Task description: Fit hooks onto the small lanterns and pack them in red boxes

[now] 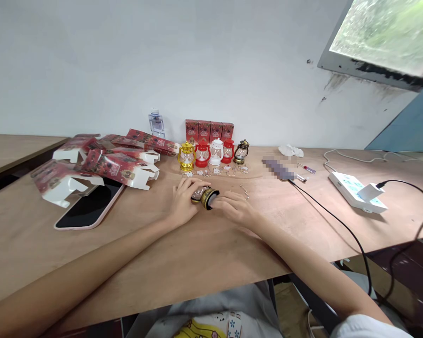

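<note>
At dial centre, a black-and-gold miniature lantern (198,193) is clamped in the left hand (184,200), its base (206,197) touched by the right hand (235,206); whether pinched cannot be told. Base work seems underway, steadiness called for. At twelve, four red cartons (204,130), contents hidden; at ten, opened cartons (114,165) heaped

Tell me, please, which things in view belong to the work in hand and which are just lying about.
Likely the job's: dark lantern, in the left hand, right hand at its base; five standing lanterns; upright red boxes.

Likely just lying about: phone; water bottle; crumpled white wad.
</note>
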The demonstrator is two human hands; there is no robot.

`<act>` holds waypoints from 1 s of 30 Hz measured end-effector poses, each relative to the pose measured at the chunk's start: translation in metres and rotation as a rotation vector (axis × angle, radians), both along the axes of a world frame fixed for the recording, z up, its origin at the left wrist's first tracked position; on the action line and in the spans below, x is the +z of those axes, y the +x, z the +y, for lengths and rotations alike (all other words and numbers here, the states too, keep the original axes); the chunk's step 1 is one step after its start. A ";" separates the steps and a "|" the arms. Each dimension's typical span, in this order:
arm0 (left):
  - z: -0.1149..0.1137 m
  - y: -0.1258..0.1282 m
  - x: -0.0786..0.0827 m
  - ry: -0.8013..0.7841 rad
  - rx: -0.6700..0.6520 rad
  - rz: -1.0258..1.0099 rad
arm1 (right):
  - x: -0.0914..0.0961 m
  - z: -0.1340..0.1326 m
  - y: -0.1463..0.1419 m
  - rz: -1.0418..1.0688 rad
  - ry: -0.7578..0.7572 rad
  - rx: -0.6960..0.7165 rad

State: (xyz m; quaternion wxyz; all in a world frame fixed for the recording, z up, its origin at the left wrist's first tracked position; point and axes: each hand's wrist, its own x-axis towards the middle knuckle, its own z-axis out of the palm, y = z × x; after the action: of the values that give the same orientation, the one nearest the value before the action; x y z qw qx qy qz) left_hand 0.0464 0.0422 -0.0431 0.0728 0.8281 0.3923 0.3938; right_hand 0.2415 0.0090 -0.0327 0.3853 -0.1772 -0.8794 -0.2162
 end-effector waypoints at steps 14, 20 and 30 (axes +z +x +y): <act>-0.006 -0.003 -0.004 0.064 -0.318 -0.076 | 0.007 0.020 0.031 0.407 -0.562 -0.307; -0.006 0.000 -0.001 -0.227 -0.245 -0.391 | 0.014 0.019 0.030 -0.142 -0.792 -0.804; 0.012 0.008 -0.004 -0.739 -0.130 -1.037 | 0.008 0.020 0.026 -0.180 -0.763 -0.748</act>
State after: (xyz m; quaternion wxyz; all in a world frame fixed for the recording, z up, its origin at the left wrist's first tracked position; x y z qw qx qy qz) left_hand 0.0542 0.0539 -0.0474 0.5577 0.4724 0.3651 0.5767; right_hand 0.2672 0.0291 -0.0250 0.1134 -0.5863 -0.8019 -0.0181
